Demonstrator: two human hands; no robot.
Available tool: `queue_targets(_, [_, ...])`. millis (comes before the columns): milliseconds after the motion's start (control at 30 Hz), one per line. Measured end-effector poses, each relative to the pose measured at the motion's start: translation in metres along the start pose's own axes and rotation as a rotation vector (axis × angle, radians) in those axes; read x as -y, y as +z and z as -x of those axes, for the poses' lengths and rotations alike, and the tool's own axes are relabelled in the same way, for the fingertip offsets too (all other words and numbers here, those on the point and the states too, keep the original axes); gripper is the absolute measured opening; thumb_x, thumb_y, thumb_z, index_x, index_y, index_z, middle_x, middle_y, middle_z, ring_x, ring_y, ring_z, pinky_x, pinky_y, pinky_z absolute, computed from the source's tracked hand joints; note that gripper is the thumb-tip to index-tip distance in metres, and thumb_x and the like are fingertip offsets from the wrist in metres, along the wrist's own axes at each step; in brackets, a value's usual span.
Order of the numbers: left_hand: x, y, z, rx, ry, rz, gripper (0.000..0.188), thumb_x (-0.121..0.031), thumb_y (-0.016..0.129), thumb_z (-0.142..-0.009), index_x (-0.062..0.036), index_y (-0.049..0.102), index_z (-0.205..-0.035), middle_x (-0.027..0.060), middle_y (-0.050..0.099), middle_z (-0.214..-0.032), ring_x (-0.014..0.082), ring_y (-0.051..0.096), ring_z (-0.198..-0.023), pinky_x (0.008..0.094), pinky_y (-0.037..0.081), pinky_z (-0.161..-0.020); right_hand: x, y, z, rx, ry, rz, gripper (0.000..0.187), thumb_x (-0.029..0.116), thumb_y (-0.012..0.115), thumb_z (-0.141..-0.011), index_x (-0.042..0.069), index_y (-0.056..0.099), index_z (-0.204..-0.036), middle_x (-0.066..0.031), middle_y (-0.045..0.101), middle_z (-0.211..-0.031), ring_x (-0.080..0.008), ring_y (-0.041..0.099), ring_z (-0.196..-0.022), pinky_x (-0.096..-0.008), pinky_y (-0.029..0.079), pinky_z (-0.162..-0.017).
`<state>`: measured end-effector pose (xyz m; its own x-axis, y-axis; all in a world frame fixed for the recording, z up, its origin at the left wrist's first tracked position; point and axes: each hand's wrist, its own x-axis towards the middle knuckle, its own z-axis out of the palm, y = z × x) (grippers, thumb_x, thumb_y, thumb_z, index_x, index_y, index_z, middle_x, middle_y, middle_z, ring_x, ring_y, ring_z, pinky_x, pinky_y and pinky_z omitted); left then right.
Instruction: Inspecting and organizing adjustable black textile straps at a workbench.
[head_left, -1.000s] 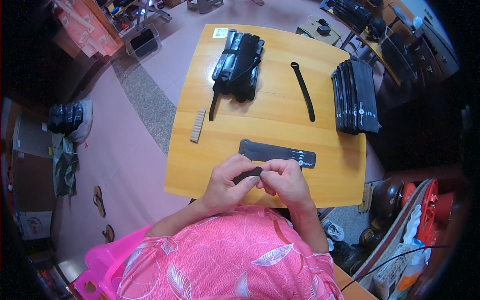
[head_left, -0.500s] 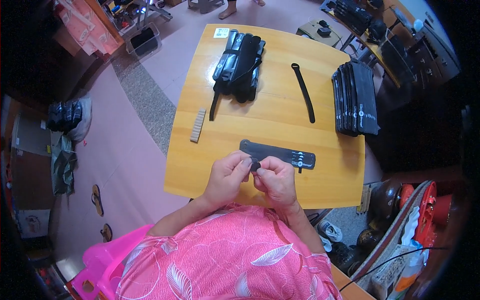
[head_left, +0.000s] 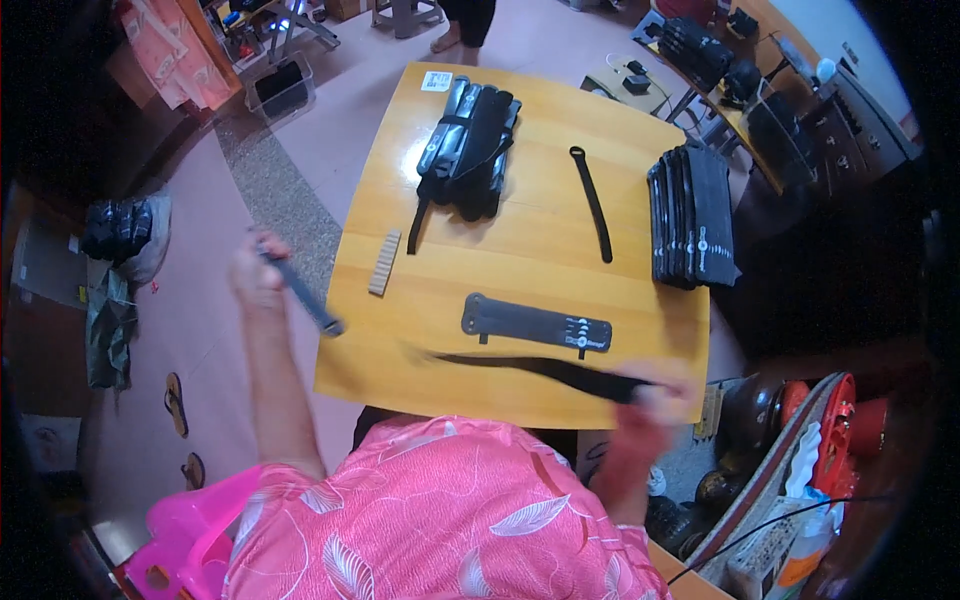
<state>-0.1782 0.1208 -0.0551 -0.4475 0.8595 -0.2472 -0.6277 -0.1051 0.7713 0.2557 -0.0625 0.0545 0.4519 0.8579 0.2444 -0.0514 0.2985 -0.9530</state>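
My left hand (head_left: 262,278) is out past the table's left edge, closed on a dark grey strip (head_left: 302,295) with a rounded end that points down toward the table. At the near right edge, my right hand (head_left: 662,396), blurred by motion, grips a black strap (head_left: 560,371). That strap stretches leftward above the tabletop, its far end smeared. Just beyond it lies a flat dark grey panel (head_left: 535,324) with white printing and two small black tabs on its near side. Farther back rests another black strap (head_left: 592,205) with a looped end.
A strapped bundle of black and grey pieces (head_left: 468,150) sits at the table's far left. At the right stands a stack of dark panels (head_left: 695,215). A ridged tan strip (head_left: 384,262) lies near the left edge. A pink plastic chair (head_left: 195,530) is at lower left.
My hands were together over the panel, pinching a small black piece. They have swung wide apart, left hand with the grey strip, right hand with the black strap. The panel is uncovered.
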Motion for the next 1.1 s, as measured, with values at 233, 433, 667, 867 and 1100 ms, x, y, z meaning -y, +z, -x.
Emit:
queue_targets(233, [-0.03,0.011,0.036,-0.042,0.04,0.014,0.019,-0.016,0.045,-0.095,-0.001,0.054,-0.104,0.0054,0.052,-0.078,0.0132,0.047,-0.059,0.0279,0.038,-0.053,0.001,-0.017,-0.082,-0.102,0.025,-0.175,0.011,0.009,0.058,-0.089,0.0,0.056,-0.082,-0.0062,0.054,-0.07,-0.0111,0.047,-0.054,-0.0236,0.038,-0.05])
queue_targets(433, [0.005,0.059,0.101,0.15,-0.074,-0.057,0.022,-0.013,0.048,-0.093,0.0022,0.057,-0.105,0.0069,0.055,-0.08,0.0138,0.051,-0.061,0.0262,0.041,-0.054,-0.009,0.035,-0.157,-0.025,-0.048,-0.282,0.015,0.014,0.06,-0.091,-0.001,0.062,-0.091,-0.0084,0.062,-0.074,-0.0114,0.053,-0.056,-0.0215,0.042,-0.054])
queue_targets(667, [0.023,0.074,0.138,0.283,-0.155,-0.175,0.02,-0.007,0.048,-0.091,0.0046,0.059,-0.104,0.0077,0.058,-0.08,0.0145,0.055,-0.063,0.026,0.044,-0.057,-0.088,0.059,-0.179,-0.081,0.299,-0.35,0.014,0.016,0.059,-0.092,0.003,0.062,-0.088,-0.0069,0.065,-0.075,-0.0109,0.057,-0.056,-0.0239,0.047,-0.055])
queue_targets(867, [0.039,0.083,0.152,0.425,-0.204,-0.29,0.018,-0.006,0.052,-0.091,0.0041,0.062,-0.103,0.0059,0.061,-0.081,0.0121,0.057,-0.066,0.0243,0.046,-0.061,-0.151,0.062,-0.127,-0.212,0.488,-0.307,0.018,0.018,0.056,-0.094,0.0,0.06,-0.091,-0.0087,0.064,-0.081,-0.0124,0.059,-0.063,-0.0256,0.049,-0.059])
queue_targets(1100, [0.052,0.091,0.162,0.604,-0.309,-0.391,0.019,-0.008,0.062,-0.088,0.0023,0.065,-0.104,0.0047,0.064,-0.088,0.0089,0.056,-0.078,0.0216,0.044,-0.07,-0.134,0.058,-0.101,-0.149,0.636,-0.162,0.021,0.017,0.052,-0.095,-0.004,0.056,-0.097,-0.0107,0.064,-0.08,-0.0147,0.059,-0.061,-0.0265,0.05,-0.054])
